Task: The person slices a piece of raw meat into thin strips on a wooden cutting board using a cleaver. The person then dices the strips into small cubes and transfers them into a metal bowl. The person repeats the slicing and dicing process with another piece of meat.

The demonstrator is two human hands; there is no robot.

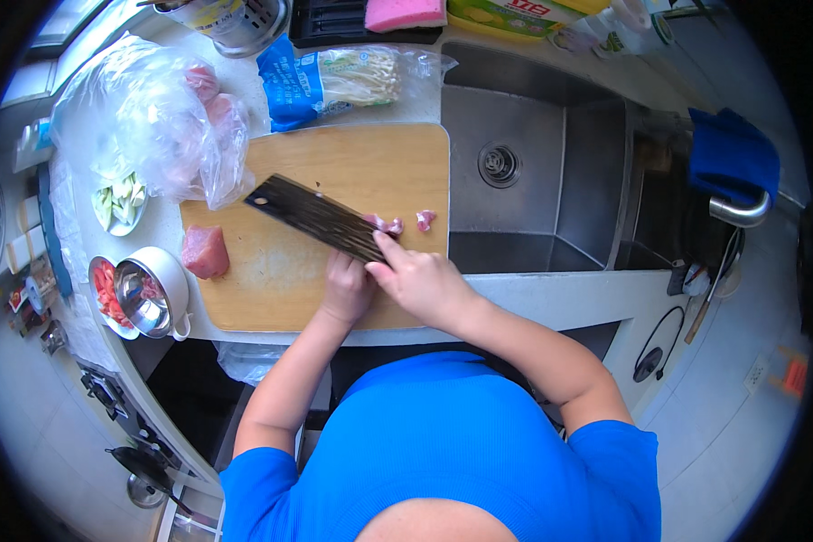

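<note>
A dark-bladed cleaver (312, 217) with a hole in its far corner slants over the wooden cutting board (271, 298). My right hand (420, 285) is closed at the blade's near right end, fingers and thumb against it; the handle is hidden. Just below the blade, my left hand (348, 287) is closed with its fingertips under the near edge, so what it holds cannot be made out. Small bits of pink meat (425, 219) lie on the board right of the blade, some partly behind it. A larger raw meat chunk (205, 252) rests at the board's left edge.
A sink (506, 208) adjoins the board on the right. To the left stand a metal bowl (158, 289), a dish of red pieces (107, 294) and a plate of pale green slices (120, 203). Beyond are a plastic bag (154, 117) and packaged enoki mushrooms (357, 77).
</note>
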